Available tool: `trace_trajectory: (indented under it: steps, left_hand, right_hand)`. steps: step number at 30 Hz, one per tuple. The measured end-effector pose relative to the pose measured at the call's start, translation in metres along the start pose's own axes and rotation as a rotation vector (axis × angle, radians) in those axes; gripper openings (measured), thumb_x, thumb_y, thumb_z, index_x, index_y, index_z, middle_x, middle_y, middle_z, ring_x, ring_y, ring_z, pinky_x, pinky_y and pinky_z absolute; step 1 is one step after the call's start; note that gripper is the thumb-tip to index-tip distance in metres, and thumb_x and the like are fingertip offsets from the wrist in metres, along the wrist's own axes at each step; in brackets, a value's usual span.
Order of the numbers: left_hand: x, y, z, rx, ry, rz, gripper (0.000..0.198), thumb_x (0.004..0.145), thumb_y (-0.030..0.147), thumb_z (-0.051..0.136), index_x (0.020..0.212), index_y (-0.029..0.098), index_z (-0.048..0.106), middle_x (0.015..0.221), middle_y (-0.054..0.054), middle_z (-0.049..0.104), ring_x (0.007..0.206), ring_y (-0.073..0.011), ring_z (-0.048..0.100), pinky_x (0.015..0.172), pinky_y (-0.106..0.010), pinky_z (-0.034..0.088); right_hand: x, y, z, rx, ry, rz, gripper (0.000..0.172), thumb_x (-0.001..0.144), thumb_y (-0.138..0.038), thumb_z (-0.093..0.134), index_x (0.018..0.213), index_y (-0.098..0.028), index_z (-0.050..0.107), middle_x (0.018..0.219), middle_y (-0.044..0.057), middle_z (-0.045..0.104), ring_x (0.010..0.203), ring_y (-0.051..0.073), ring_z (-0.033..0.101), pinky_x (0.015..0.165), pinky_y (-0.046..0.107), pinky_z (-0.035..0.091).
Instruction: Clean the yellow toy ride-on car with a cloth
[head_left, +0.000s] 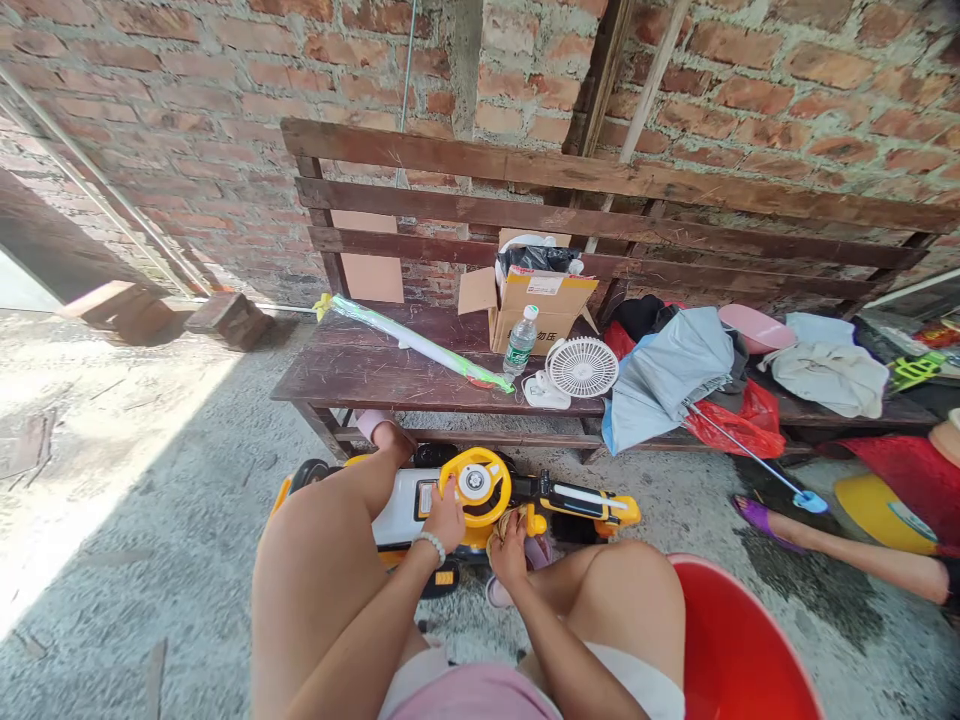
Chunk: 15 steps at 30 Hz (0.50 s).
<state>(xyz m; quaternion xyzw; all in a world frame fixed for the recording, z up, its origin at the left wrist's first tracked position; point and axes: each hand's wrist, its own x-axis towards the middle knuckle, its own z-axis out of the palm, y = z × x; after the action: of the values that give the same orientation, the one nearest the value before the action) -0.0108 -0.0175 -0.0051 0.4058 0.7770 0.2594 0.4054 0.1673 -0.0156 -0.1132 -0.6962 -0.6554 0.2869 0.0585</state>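
Observation:
A yellow, white and black ride-on toy car (pixel 396 510) stands on the floor between my legs. My left hand (pixel 445 518), with a beaded bracelet at the wrist, is closed on the left rim of its yellow steering wheel (pixel 501 488). My right hand (pixel 511 552) is to the right of the wheel, wrapped round a crumpled tan cloth (pixel 495 538). The cloth is against the car's side by a yellow knob (pixel 535 524). Forward of the wheel extends a black and yellow arm (pixel 581 498). My fingers hide part of the cloth.
Behind the car, a wooden bench (pixel 360 375) holds an open cardboard box (pixel 551 310), a water bottle (pixel 521 345), a white fan (pixel 583 367) and a folded umbrella (pixel 667 375). A red tub (pixel 739 640) stands by my right knee. Another person's leg (pixel 862 560) is at the right.

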Motion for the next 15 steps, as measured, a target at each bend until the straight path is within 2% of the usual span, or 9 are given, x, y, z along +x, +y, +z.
trace_trajectory:
  steps: [2, 4, 7, 10, 15]
  left_hand:
    - [0.0, 0.002, -0.001, 0.001, -0.002, -0.009, 0.07, 0.096, 0.025, 0.059, 0.162, 0.012, 0.041, 0.159, -0.025, 0.05, 0.149, -0.0355, 0.054, 0.13, -0.051, 0.036]
    - [0.0, 0.003, -0.002, -0.018, 0.016, -0.006, 0.071, 0.094, 0.03, 0.064, 0.16, 0.014, 0.043, 0.155, -0.023, 0.055, 0.148, -0.0358, 0.055, 0.13, -0.051, 0.036]
    - [0.0, 0.004, -0.001, -0.029, 0.021, -0.006, 0.074, 0.091, 0.035, 0.069, 0.158, 0.015, 0.044, 0.151, -0.022, 0.059, 0.146, -0.0359, 0.056, 0.129, -0.05, 0.037]
    - [0.001, 0.003, -0.001, 0.009, -0.004, -0.015, 0.071, 0.094, 0.032, 0.064, 0.159, 0.014, 0.043, 0.152, -0.022, 0.058, 0.144, -0.0333, 0.058, 0.128, -0.047, 0.037]
    - [0.002, 0.001, -0.001, 0.036, -0.024, -0.026, 0.067, 0.096, 0.026, 0.059, 0.159, 0.014, 0.044, 0.155, -0.024, 0.054, 0.143, -0.034, 0.059, 0.128, -0.048, 0.038]
  right_hand:
    - [-0.006, -0.009, -0.006, -0.14, -0.041, -0.001, 0.074, 0.094, -0.013, 0.045, 0.166, 0.0, 0.036, 0.171, 0.03, 0.036, 0.155, 0.038, 0.044, 0.12, 0.05, 0.045]
    - [-0.016, -0.018, -0.012, -0.276, -0.094, -0.065, 0.072, 0.093, -0.008, 0.047, 0.165, -0.004, 0.04, 0.172, 0.029, 0.035, 0.15, 0.039, 0.05, 0.117, 0.052, 0.048]
    - [-0.031, -0.03, -0.018, -0.421, -0.161, -0.255, 0.067, 0.095, -0.005, 0.047, 0.161, -0.017, 0.051, 0.166, 0.023, 0.047, 0.141, 0.036, 0.058, 0.112, 0.052, 0.051]
    - [-0.037, -0.045, -0.019, -0.489, -0.194, -0.44, 0.062, 0.098, -0.006, 0.046, 0.156, -0.024, 0.058, 0.155, 0.019, 0.06, 0.14, 0.036, 0.058, 0.109, 0.053, 0.052]
    - [-0.028, -0.076, -0.006, -0.504, -0.278, -0.608, 0.059, 0.094, -0.005, 0.049, 0.148, -0.019, 0.065, 0.146, 0.022, 0.068, 0.134, 0.04, 0.061, 0.104, 0.062, 0.053]
